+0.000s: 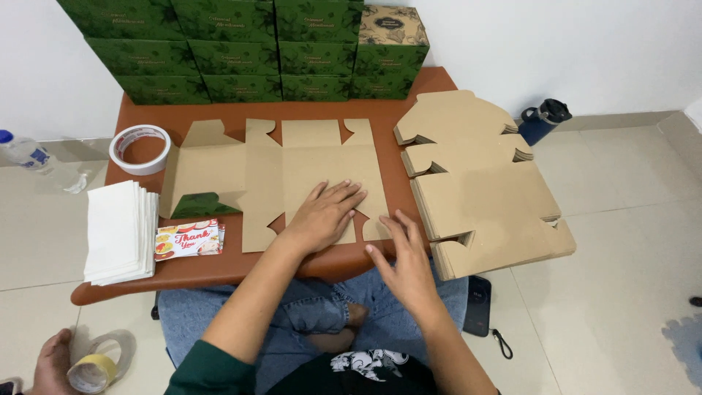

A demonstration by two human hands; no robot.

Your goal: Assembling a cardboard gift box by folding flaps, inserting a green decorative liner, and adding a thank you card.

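Observation:
A flat unfolded brown cardboard box blank (pixel 263 168) lies plain side up on a low red-brown table (pixel 219 267); one left flap is turned over, showing its green printed face. My left hand (pixel 322 216) lies palm down on the blank's near middle, fingers spread. My right hand (pixel 402 263) hovers at the table's near edge beside the blank's right flap, fingers apart, holding nothing.
A stack of flat cardboard blanks (pixel 482 183) fills the table's right side. Green assembled boxes (pixel 241 51) are piled at the back. A tape roll (pixel 140 148), white paper stack (pixel 121 230) and printed cards (pixel 189 239) sit left. Another person's hand (pixel 51 362) holds tape at bottom left.

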